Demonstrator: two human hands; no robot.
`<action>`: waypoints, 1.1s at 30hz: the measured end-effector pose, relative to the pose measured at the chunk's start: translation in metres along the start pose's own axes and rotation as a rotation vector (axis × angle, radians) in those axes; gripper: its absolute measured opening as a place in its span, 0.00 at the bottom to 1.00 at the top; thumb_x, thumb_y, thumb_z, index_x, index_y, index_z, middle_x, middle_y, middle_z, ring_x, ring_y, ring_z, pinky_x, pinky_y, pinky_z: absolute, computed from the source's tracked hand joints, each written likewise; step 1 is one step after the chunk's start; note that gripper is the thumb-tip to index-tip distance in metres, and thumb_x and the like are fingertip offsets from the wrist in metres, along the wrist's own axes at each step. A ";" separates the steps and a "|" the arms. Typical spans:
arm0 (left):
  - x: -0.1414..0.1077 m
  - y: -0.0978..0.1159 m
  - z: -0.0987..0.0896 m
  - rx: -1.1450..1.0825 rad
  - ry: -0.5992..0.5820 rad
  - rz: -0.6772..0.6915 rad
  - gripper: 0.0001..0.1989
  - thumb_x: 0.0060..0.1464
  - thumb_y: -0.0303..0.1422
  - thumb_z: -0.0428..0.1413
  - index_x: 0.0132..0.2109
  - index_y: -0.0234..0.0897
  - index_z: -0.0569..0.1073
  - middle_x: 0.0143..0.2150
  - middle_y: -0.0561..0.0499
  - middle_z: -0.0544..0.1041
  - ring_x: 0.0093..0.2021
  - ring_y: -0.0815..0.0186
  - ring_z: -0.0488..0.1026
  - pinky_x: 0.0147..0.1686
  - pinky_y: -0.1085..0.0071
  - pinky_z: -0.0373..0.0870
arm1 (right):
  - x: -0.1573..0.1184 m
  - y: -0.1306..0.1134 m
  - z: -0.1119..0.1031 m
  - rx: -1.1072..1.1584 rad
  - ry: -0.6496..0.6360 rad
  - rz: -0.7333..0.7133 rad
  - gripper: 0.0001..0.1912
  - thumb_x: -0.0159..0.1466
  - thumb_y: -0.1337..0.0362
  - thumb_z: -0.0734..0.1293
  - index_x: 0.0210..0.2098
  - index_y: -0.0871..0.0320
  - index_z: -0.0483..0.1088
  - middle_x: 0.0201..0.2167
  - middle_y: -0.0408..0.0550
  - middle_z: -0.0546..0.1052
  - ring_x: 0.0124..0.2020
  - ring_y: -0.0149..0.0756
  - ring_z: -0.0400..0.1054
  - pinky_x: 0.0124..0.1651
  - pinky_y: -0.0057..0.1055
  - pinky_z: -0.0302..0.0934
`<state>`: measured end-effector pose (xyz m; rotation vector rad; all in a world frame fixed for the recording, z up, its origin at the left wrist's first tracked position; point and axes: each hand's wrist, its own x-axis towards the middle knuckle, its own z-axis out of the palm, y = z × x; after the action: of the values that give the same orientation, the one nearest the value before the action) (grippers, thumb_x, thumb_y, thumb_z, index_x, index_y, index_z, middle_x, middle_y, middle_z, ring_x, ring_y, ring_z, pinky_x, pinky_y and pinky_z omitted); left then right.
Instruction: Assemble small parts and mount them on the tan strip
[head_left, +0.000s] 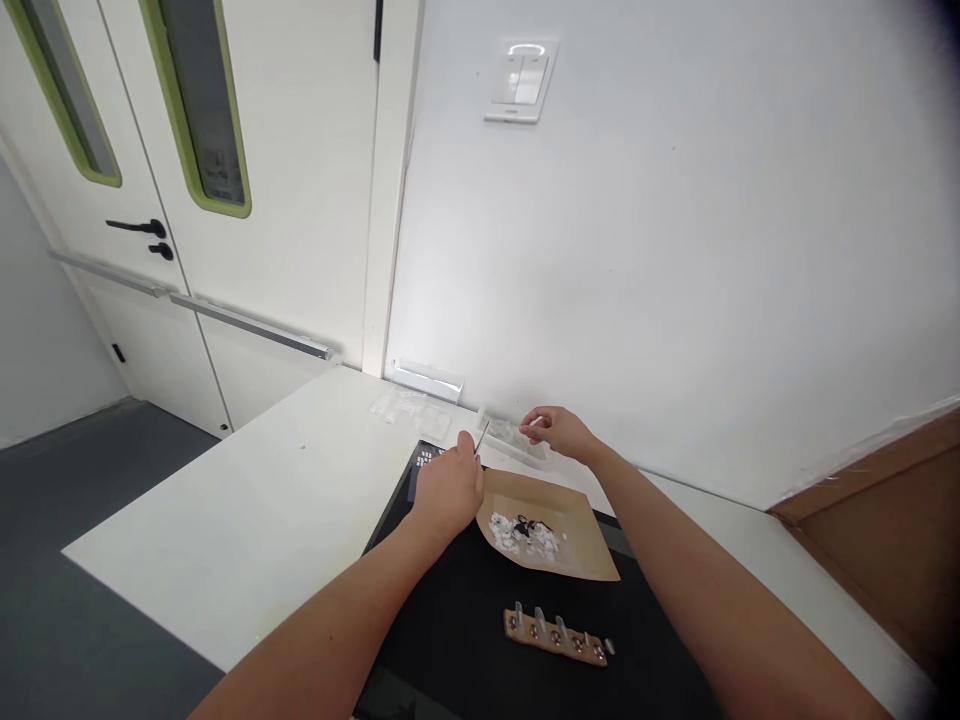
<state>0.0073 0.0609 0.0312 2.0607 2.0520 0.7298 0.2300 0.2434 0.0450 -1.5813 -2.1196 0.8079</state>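
Observation:
My left hand (pixel 451 487) is closed around a thin metal stick-like tool (pixel 482 437), perhaps tweezers, whose tip points up and away. My right hand (pixel 561 431) is closed in a pinch above the right end of a clear plastic tray (pixel 534 458) near the wall. Whatever its fingertips hold, if anything, is too small to make out. Just below both hands lies a brown paper sheet (pixel 581 535) with curled edges. On it are a heap of small white pieces (pixel 504 533) and some black strands (pixel 529 524).
A wooden strip (pixel 555 637) with clear upright tubes and shiny round parts rests on the black mat (pixel 457 630). Clear plastic packets (pixel 409 407) lie on the white table (pixel 300 510) to the left. The wall (pixel 660 250) rises directly behind the table.

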 end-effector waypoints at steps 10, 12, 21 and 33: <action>-0.001 -0.001 0.001 -0.028 -0.023 0.002 0.08 0.70 0.34 0.43 0.52 0.37 0.62 0.39 0.43 0.80 0.40 0.54 0.80 0.36 0.66 0.69 | 0.000 -0.005 0.001 0.189 0.053 0.106 0.19 0.53 0.58 0.80 0.41 0.60 0.78 0.35 0.56 0.84 0.37 0.41 0.81 0.32 0.25 0.71; -0.001 -0.001 0.001 -0.040 -0.029 0.007 0.09 0.71 0.34 0.43 0.52 0.36 0.62 0.40 0.42 0.80 0.40 0.53 0.81 0.37 0.65 0.69 | -0.003 -0.008 -0.004 0.195 0.065 0.096 0.18 0.52 0.57 0.80 0.38 0.60 0.78 0.34 0.55 0.84 0.34 0.40 0.80 0.30 0.25 0.70; -0.008 0.011 0.000 -0.166 -0.010 0.056 0.14 0.73 0.37 0.40 0.58 0.37 0.60 0.44 0.42 0.81 0.43 0.52 0.80 0.38 0.64 0.68 | -0.068 -0.018 -0.011 0.406 -0.021 -0.038 0.22 0.55 0.45 0.78 0.38 0.56 0.78 0.40 0.51 0.83 0.42 0.40 0.79 0.45 0.32 0.74; -0.025 0.030 0.004 -0.338 -0.092 0.198 0.15 0.73 0.39 0.39 0.47 0.42 0.68 0.35 0.51 0.77 0.33 0.61 0.76 0.31 0.70 0.61 | -0.188 -0.004 0.017 0.766 -0.099 0.061 0.23 0.56 0.52 0.80 0.47 0.54 0.79 0.32 0.46 0.80 0.34 0.37 0.78 0.40 0.33 0.75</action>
<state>0.0373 0.0360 0.0351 2.0712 1.5640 0.9211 0.2732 0.0592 0.0423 -1.1948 -1.5176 1.5099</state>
